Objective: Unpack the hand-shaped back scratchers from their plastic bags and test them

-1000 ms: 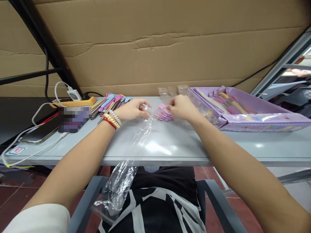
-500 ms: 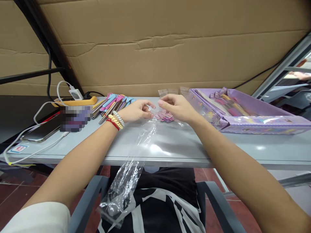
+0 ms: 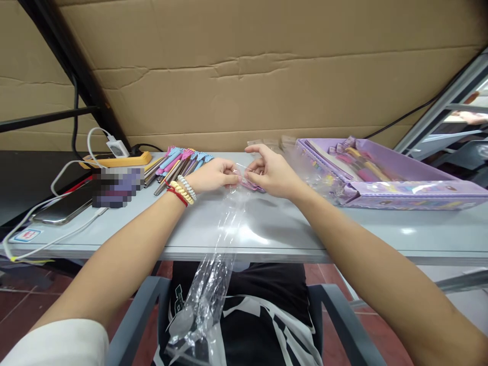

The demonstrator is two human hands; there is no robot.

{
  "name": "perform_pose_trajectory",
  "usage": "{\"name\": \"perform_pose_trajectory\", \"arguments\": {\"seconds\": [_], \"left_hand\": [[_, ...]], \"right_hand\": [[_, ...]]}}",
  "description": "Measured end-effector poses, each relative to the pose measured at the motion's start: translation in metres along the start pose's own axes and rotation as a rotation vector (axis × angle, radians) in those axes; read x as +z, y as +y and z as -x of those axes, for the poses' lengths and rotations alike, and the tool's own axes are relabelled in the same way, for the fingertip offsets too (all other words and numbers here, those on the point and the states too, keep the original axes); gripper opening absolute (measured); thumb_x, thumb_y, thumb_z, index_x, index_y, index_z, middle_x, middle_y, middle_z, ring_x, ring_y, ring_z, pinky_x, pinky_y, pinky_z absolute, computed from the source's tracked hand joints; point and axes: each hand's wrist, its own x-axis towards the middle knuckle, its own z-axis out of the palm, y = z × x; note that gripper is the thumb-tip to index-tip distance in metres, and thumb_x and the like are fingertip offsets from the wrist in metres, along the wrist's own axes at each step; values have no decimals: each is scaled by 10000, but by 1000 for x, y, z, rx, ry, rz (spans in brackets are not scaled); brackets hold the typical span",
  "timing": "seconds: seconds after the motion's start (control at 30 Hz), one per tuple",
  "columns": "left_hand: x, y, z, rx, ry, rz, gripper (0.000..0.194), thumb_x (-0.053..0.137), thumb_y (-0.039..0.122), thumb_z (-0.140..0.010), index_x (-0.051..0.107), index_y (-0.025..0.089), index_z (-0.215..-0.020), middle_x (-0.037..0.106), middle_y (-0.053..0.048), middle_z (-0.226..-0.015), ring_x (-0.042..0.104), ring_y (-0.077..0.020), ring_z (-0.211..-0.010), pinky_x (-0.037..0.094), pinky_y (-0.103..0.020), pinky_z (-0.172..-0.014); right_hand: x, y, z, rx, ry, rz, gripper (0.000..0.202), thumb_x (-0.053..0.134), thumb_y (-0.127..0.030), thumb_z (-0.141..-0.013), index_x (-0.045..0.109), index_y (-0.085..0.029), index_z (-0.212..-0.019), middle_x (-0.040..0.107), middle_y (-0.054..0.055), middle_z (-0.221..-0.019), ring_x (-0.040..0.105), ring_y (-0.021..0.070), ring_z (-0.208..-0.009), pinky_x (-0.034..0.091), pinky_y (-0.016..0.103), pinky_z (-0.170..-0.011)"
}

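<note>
A long clear plastic bag [image 3: 215, 269] hangs from the tabletop's front edge down over my lap. Its upper end is pinched between the thumb and fingers of my left hand [image 3: 218, 174]. My right hand [image 3: 273, 173] is also closed on the bag's end, thumb against a finger, the index finger raised. Small pink printed pieces [image 3: 251, 186] lie on the table just under my right hand, partly hidden by it. Left of my left hand lies a bundle of pens [image 3: 179, 165] with pink and blue tops.
A purple open box [image 3: 415, 195] holding packaged items stands at the right, with clear packets [image 3: 318, 170] beside it. At the left are a phone [image 3: 63, 206], white cables and a yellow power strip [image 3: 116, 160]. Cardboard [image 3: 244, 101] closes off the back.
My right hand has moved left and down, from apart to gripping the bag's end near my left hand. The bag's hanging part has swung slightly right.
</note>
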Motion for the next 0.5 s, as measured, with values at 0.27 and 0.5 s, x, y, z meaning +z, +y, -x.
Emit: {"name": "perform_pose_trajectory", "arguments": {"seconds": [0.27,0.5], "left_hand": [[-6,-5,-9,-91,736,31,192,626,123,-690,512,183,-548,591,-7,-551,486,-102,-456,378,-251,-471],[-32,-12,-10,-114,1049,-80,121,562,250,-770,490,212,-680,517,22,-551,496,-131,-513,355,-247,-480]], "right_hand": [[-3,-1,-1,244,-86,-84,838,694,-579,-769,357,-176,-1422,728,91,-962,668,179,-669,491,302,-558],[-11,-16,5,232,-325,195,1035,825,-512,-624,374,-165,-1489,673,141,-1172,651,252,-990,510,365,-798]]}}
